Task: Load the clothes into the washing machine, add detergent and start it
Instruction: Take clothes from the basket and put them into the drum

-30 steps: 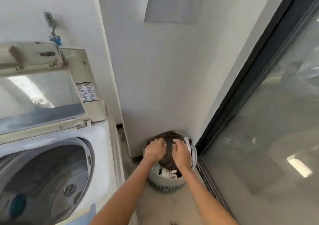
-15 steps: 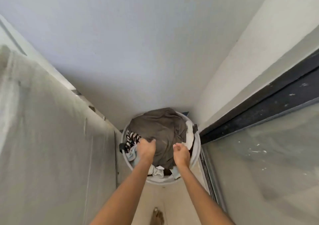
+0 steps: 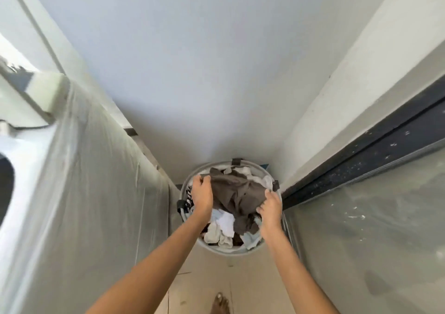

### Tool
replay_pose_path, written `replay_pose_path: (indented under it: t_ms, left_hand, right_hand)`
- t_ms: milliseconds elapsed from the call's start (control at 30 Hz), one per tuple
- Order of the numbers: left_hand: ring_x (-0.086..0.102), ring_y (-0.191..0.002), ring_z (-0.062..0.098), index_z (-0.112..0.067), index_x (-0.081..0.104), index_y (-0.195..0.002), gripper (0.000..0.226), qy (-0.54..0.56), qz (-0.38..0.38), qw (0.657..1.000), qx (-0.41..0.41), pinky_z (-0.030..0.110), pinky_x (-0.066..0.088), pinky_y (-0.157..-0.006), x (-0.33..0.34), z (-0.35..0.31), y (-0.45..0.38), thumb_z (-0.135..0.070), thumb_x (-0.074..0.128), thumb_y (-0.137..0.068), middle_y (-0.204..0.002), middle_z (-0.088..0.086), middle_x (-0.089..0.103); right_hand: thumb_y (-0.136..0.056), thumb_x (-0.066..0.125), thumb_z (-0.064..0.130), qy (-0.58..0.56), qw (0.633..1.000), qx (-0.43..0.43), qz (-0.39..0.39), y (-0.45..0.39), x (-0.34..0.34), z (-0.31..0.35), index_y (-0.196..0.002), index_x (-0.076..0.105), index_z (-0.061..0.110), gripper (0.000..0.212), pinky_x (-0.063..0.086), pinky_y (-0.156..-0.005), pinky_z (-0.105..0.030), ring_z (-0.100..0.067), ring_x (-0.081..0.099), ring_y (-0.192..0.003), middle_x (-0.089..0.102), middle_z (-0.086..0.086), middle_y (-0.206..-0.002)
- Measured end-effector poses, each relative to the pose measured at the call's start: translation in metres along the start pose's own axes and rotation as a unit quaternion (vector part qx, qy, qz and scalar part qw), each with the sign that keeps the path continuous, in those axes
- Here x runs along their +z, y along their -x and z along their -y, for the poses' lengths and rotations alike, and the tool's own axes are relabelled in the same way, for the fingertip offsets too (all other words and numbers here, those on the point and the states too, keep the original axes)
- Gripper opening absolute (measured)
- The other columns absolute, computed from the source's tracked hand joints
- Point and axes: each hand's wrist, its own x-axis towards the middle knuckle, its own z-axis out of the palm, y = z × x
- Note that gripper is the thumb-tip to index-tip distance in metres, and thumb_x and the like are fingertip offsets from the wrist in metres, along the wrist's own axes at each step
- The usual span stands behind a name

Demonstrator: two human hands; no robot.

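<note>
Brown garment (image 3: 237, 193) bunched on top of the clothes in the round laundry basket (image 3: 218, 250), long axis running from upper left to lower right. Left hand (image 3: 201, 194) gripping its upper-left edge, right hand (image 3: 271, 209) gripping its lower-right edge. White and pale blue clothes (image 3: 222, 229) underneath. Washing machine (image 3: 79, 181) close on the left, glass door (image 3: 373, 229) on the right, wall behind. Bare foot (image 3: 220, 305) on the floor below.

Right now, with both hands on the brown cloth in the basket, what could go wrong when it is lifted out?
1. The brown cloth lies over white pieces; some may be dragged out and fall on the floor.
2. The left hand and right hand grip only its edges, so the cloth may hang low and trail.
3. The basket sits tight in the corner; a hard pull could tip it.
</note>
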Motion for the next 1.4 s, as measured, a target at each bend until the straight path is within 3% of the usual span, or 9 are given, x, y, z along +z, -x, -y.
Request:
replay_pose_path:
  t_ms: [200, 433, 567, 767, 900, 1033, 1167, 1300, 1400]
  left_hand:
    - [0.05, -0.067, 0.014, -0.007, 0.05, -0.096, 0.003, 0.02, 0.117, 0.992, 0.047, 0.019, 0.043, -0.054, -0.047, -0.106, 0.057, -0.008, 0.047, -0.095, -0.076, 0.002, 0.052]
    - [0.054, -0.115, 0.026, -0.008, 0.046, -0.127, 0.055, -0.121, 0.203, 0.948, 0.213, 0.038, 0.046, -0.098, -0.105, -0.194, 0.115, -0.035, 0.066, -0.084, -0.125, 0.009, 0.052]
    - [0.053, -0.104, 0.014, -0.012, 0.039, -0.126, 0.056, -0.101, 0.235, 0.914, 0.315, 0.02, 0.043, -0.081, -0.131, -0.24, 0.171, -0.035, 0.069, -0.084, -0.117, -0.002, 0.05]
    - [0.061, -0.101, 0.033, -0.001, 0.061, -0.103, 0.032, -0.275, 0.165, 0.883, 0.342, 0.036, 0.046, -0.08, -0.156, -0.278, 0.181, -0.029, 0.061, -0.089, -0.106, 0.021, 0.065]
    - [0.063, -0.099, 0.033, 0.0, 0.07, -0.099, 0.028, -0.232, 0.137, 0.889, 0.371, 0.037, 0.047, -0.081, -0.178, -0.306, 0.182, -0.021, 0.052, -0.094, -0.101, 0.023, 0.069]
    - [0.058, -0.111, 0.031, -0.009, 0.067, -0.11, 0.029, -0.248, 0.136, 0.872, 0.4, 0.033, 0.044, -0.087, -0.19, -0.341, 0.187, -0.016, 0.044, -0.094, -0.115, 0.016, 0.066]
    - [0.059, -0.106, 0.03, -0.008, 0.068, -0.103, 0.028, -0.261, 0.134, 0.866, 0.405, 0.03, 0.043, -0.08, -0.185, -0.374, 0.198, -0.018, 0.044, -0.092, -0.111, 0.014, 0.067]
    - [0.053, -0.07, 0.024, -0.008, 0.055, -0.067, 0.024, -0.163, 0.161, 0.916, 0.329, 0.028, 0.038, -0.06, -0.179, -0.4, 0.205, -0.018, 0.052, -0.09, -0.067, 0.006, 0.055]
    - [0.051, -0.069, 0.02, -0.009, 0.05, -0.07, 0.019, -0.061, 0.189, 0.94, 0.278, 0.03, 0.042, -0.062, -0.186, -0.419, 0.216, -0.015, 0.056, -0.088, -0.073, 0.008, 0.054]
  right_hand:
    - [-0.097, 0.051, 0.023, -0.032, 0.99, -0.126, 0.062, 0.116, 0.04, 0.128, -0.084, 0.052, 0.018, 0.014, 0.039, -0.066, -0.025, -0.014, 0.046, -0.075, 0.049, -0.002, -0.08]
    - [-0.099, 0.047, 0.018, -0.101, 0.971, -0.178, 0.12, 0.259, 0.091, 0.247, -0.091, 0.051, 0.014, 0.009, 0.046, -0.067, -0.027, -0.015, 0.057, -0.075, 0.058, -0.004, -0.085]
    - [-0.099, 0.045, 0.013, -0.132, 0.954, -0.213, 0.166, 0.33, 0.115, 0.302, -0.097, 0.05, 0.01, 0.006, 0.05, -0.077, -0.031, -0.016, 0.058, -0.079, 0.057, -0.008, -0.09]
    - [-0.099, 0.045, 0.01, -0.224, 0.921, -0.259, 0.185, 0.399, 0.116, 0.351, -0.088, 0.05, 0.011, 0.012, 0.046, -0.094, -0.04, -0.019, 0.057, -0.08, 0.057, -0.01, -0.088]
    - [-0.097, 0.05, 0.023, -0.013, 0.917, -0.396, 0.05, 0.394, 0.089, 0.35, -0.084, 0.049, 0.016, 0.014, 0.05, -0.061, -0.029, -0.02, 0.059, -0.08, 0.057, -0.002, -0.084]
    - [-0.094, 0.048, 0.027, 0.419, 0.76, -0.483, -0.118, 0.369, 0.072, 0.322, -0.1, 0.053, 0.012, 0.016, 0.042, -0.075, -0.033, -0.028, 0.058, -0.095, 0.063, -0.005, -0.101]
    - [-0.092, 0.054, 0.025, 0.489, 0.664, -0.559, -0.09, 0.371, 0.079, 0.279, -0.105, 0.05, 0.014, 0.017, 0.043, -0.072, -0.033, -0.027, 0.059, -0.097, 0.057, -0.005, -0.109]
    - [-0.086, 0.054, 0.057, 0.48, 0.661, -0.575, -0.044, 0.404, 0.106, 0.245, -0.083, 0.06, 0.021, 0.037, 0.041, -0.064, -0.029, -0.022, 0.063, -0.083, 0.066, 0.003, -0.08]
    - [-0.076, 0.051, 0.074, 0.506, 0.716, -0.481, 0.002, 0.41, 0.114, 0.227, -0.084, 0.063, 0.022, 0.053, 0.043, -0.069, -0.03, -0.023, 0.063, -0.092, 0.069, 0.003, -0.088]
